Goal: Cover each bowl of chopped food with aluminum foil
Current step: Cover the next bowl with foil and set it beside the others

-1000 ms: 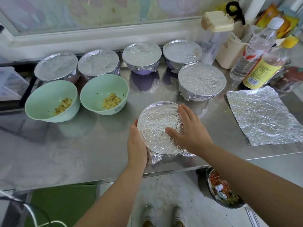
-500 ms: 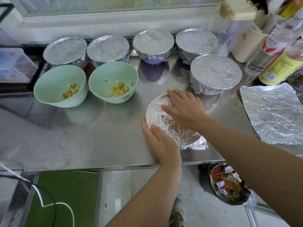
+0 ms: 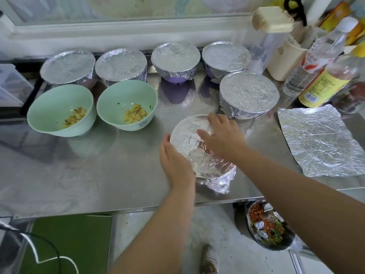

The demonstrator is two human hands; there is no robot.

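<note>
Both hands are laid on a foil-wrapped bowl (image 3: 194,153) near the front edge of the steel counter (image 3: 98,175): the left hand (image 3: 176,165) is pressed flat against the bowl's left side with its fingers straight and together, while the right hand (image 3: 223,137) is spread over the foil top, its fingertips reaching the far rim. Foil is seen crumpled down the bowl's near right side. At far left, two uncovered green bowls are shown side by side, the first green bowl (image 3: 49,101) and the second green bowl (image 3: 120,93), each holding a little chopped yellow food (image 3: 76,116). Behind them, four foil-covered bowls (image 3: 68,65) are ranged in a row along the back of the counter. A fifth covered bowl (image 3: 248,91) is placed just beyond the right hand. Further right, a loose foil sheet (image 3: 320,141) is laid flat on the counter, with bottles (image 3: 324,86) standing behind it.
</note>
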